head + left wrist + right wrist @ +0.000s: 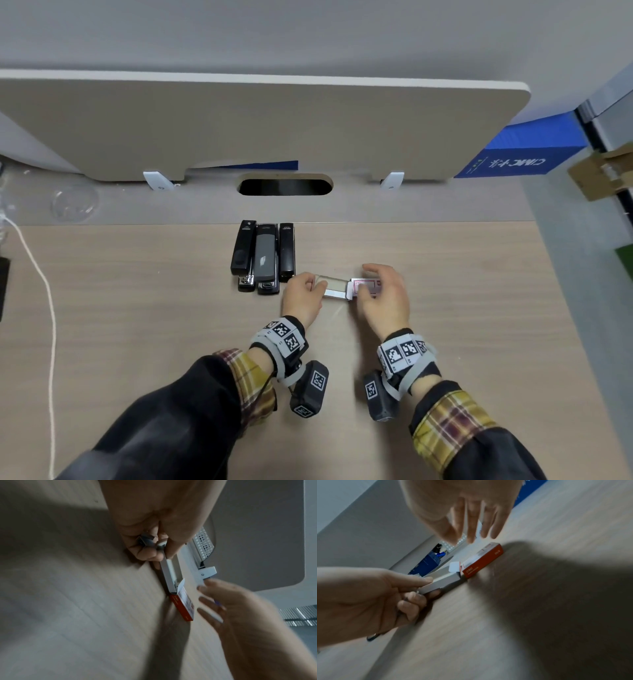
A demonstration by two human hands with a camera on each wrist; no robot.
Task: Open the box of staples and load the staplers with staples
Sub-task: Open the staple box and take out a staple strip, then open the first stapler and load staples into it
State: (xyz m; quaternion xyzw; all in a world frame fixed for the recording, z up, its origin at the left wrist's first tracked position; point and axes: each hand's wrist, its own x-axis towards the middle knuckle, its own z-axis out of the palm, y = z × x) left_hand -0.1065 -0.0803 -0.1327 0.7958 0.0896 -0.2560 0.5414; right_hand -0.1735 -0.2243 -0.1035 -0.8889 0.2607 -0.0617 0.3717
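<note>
Three dark staplers [266,257] lie side by side, closed, at the back middle of the wooden desk [137,308]. Just right of them lies the staple box: a red and white sleeve [368,287] [183,605] [481,561] with its grey inner tray [334,287] [169,572] [443,580] slid out to the left. My left hand [313,286] [161,550] [419,586] pinches the tray's left end; a small grey metal piece [147,540] shows in its palm. My right hand [366,281] [211,601] [471,534] hovers over the sleeve with straight fingers, not gripping it.
A beige divider panel [260,126] stands behind the desk, with a cable slot [286,186] below it. A white cord [44,291] runs down the left side. A blue box [524,154] and cardboard [603,174] sit at the far right.
</note>
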